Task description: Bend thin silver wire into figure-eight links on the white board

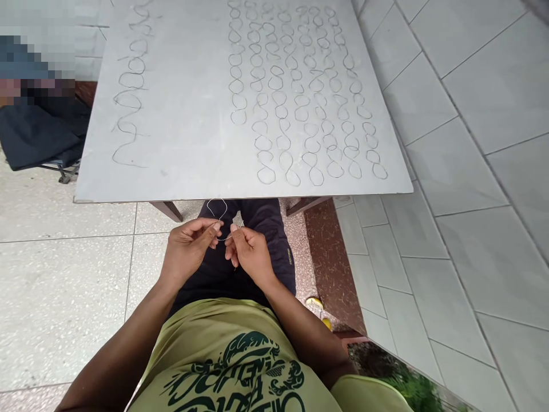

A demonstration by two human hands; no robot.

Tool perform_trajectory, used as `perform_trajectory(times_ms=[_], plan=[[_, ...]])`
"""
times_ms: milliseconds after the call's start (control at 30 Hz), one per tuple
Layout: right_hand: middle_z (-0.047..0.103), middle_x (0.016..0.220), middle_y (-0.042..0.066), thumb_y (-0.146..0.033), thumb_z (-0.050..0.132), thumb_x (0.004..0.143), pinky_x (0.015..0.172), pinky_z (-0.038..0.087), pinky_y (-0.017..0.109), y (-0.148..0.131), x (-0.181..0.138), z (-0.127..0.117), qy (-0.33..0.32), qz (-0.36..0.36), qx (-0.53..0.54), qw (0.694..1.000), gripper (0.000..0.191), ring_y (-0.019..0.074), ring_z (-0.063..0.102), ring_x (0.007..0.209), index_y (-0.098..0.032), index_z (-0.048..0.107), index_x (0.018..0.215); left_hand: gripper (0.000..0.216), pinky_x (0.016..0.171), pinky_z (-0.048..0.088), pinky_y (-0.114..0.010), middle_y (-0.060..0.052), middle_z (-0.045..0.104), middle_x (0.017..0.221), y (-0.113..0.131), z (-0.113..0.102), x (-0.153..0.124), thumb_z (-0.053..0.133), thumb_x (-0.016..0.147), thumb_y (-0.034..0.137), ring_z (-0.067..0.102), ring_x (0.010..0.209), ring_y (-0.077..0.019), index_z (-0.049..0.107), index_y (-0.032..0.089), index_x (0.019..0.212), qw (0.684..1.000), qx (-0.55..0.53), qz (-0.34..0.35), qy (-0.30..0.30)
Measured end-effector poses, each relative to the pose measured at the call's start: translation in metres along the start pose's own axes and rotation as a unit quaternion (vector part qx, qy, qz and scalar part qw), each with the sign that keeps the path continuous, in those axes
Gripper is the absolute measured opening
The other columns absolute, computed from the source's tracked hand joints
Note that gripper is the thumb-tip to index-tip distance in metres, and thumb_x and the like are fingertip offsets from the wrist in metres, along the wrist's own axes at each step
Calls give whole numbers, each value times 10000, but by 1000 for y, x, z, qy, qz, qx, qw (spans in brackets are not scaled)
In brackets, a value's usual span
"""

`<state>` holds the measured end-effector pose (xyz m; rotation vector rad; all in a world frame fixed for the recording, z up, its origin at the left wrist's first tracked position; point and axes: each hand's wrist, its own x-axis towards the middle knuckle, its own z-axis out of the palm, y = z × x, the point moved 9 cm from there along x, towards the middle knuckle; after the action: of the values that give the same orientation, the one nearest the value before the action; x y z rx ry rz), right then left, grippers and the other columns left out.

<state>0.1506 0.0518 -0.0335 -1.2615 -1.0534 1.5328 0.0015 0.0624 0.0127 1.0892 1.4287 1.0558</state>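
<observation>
Green shirt [240, 366] sits lowest in frame; above it, left hand [189, 246] and right hand [251, 254] each pinch the wire [219, 218] thumb-to-fingertip, fingertips nearly touching. Formed loop stands forward of the left pinch, toward the table [184, 143] edge, with a short free end at the right

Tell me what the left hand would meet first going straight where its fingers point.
Probably the fingertips of the right hand, across the bent wire both hands pinch; depth is unclear.

Grey board table [184, 143] on pale tiled floor [472, 171].
</observation>
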Motion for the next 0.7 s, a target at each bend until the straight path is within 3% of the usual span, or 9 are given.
perform_trajectory(times_ms=[133, 267, 467, 600, 700], plan=[[682, 569, 28, -644, 613, 918, 299, 261, 220, 19, 6, 5, -1, 82, 119, 989, 502, 106, 510, 329, -170, 635, 754, 226, 675, 548, -276, -39, 758, 810, -3, -2, -5, 788, 865, 396, 676, 677, -157, 811, 198, 973, 1000, 7, 4, 26], [697, 591, 46, -688, 640, 864, 282, 245, 210, 29, 4, 8, 1, 112, 168, 979, 536, 118, 545, 350, -161, 638, 764, 232, 739, 562, -290, -44, 769, 850, -16, -7, -9, 774, 879, 405, 708, 723, -169, 807, 204, 991, 999, 0, -9, 44], [666, 561, 12, -617, 571, 959, 370, 372, 219, 13, -2, -2, 32, 27, 34, 999, 490, 99, 525, 362, -178, 650, 758, 340, 693, 575, -297, -70, 755, 863, -27, -2, -2, 834, 812, 444, 675, 693, -160, 797, 163, 1000, 995, -80, -61, 8], [641, 531, -1, -578, 543, 991, 391, 374, 224, -1, -5, -6, 38, -8, -25, 999, 483, 97, 502, 362, -187, 661, 733, 386, 667, 573, -285, -90, 762, 1034, -16, -7, 4, 790, 847, 487, 647, 689, -142, 787, 182, 1083, 996, -75, -30, 25], [629, 508, -4, -561, 557, 986, 377, 356, 226, -3, -4, -7, 35, 3, -13, 999, 481, 98, 490, 347, -188, 647, 697, 328, 577, 523, -261, -83, 773, 1010, -18, -12, 6, 716, 907, 508, 592, 569, -112, 803, 196, 957, 998, -44, -14, 37]])
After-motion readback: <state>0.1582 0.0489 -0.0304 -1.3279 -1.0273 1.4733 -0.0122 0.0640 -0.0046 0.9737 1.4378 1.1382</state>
